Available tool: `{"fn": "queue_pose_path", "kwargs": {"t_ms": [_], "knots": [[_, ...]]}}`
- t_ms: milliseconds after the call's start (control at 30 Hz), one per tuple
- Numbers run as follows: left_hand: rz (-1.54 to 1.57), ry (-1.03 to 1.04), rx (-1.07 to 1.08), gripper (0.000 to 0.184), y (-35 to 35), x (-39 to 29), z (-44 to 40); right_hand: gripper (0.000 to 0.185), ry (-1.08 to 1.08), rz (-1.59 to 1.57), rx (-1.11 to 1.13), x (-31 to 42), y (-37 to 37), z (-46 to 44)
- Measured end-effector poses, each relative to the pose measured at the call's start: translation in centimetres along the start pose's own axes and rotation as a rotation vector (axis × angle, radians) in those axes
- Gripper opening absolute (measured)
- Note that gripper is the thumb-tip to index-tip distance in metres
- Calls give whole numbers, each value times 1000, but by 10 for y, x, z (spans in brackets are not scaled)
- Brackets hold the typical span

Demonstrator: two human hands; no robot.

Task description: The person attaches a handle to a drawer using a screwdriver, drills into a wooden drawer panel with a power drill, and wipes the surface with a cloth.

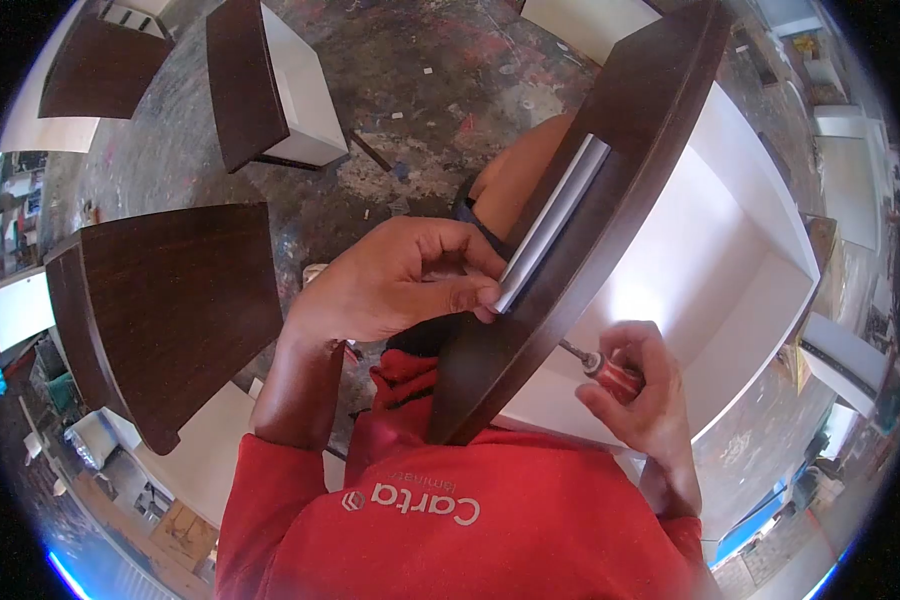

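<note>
Silver handle (552,225) lies along the dark drawer front (650,90), left of the white box (750,220), near end pinched by your left hand (395,275), your right hand (645,385) gripping the screwdriver (615,378); positioning looks done, fastening unfinished.

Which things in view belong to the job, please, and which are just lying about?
Apparently in use:
silver drawer handle in left hand
red screwdriver in right hand
dark-fronted white drawer

Apparently lying about:
other dark-fronted drawers
dark strip on floor

Left hand (400,278), right hand (656,392) curled
</note>
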State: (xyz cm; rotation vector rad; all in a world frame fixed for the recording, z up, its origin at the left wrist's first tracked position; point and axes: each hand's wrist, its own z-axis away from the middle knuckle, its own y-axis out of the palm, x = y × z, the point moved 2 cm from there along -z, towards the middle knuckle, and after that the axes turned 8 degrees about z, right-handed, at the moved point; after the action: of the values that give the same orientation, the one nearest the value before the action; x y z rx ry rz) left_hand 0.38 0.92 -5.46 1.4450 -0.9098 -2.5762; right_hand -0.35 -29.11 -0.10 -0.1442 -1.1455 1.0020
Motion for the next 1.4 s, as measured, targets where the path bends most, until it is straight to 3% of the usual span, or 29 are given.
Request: {"fn": "queue_pose_path", "kwargs": {"t_ms": [167,200,267,367,400,500,567,633,733,767,900,933,1000,1100,1333,1400], "knots": [[-59,48,-61,26,3,-5,0,33,-222,101,-30,-18,-3,-4],[-83,157,-144,27,5,-7,-1,32,-293,167,-38,-19,-4,-5],[-133,377,-308,30,16,-11,-5,37,-171,53,53,-23,0,-3],[-862,975,-389,30,51,-43,-2,47,-40,-115,3,-12,2,-1],[-973,1084,-314,31,72,-44,-4,51,-7,-169,-47,-8,1,-2],[-1178,966,47,33,133,-18,-13,58,-278,-252,-180,-37,-1,-6],[-1534,821,64,38,149,-5,-19,57,-354,-256,-265,-46,-3,-9],[-1882,656,63,40,154,4,-25,55,-267,-394,-292,-39,-4,-1],[-1856,461,202,33,153,8,-29,54,-173,-645,-263,-29,-6,4],[-1857,482,177,29,152,9,-30,49,-171,-714,-256,-34,-7,5],[-1859,506,110,19,147,16,-29,60,-166,-744,-215,-65,1,29],[-1861,502,101,18,146,17,-29,54,-198,-638,-179,-77,0,35],[-1870,490,135,16,144,15,-28,49,-53,-706,-184,-84,11,49],[-1877,511,179,16,142,12,-26,47,-9,-551,-222,-87,12,55],[-1809,501,193,16,146,20,-32,55,280,-690,-77,-89,5,54],[-1805,467,180,16,147,21,-31,54,273,-713,-87,-84,6,53]]}}
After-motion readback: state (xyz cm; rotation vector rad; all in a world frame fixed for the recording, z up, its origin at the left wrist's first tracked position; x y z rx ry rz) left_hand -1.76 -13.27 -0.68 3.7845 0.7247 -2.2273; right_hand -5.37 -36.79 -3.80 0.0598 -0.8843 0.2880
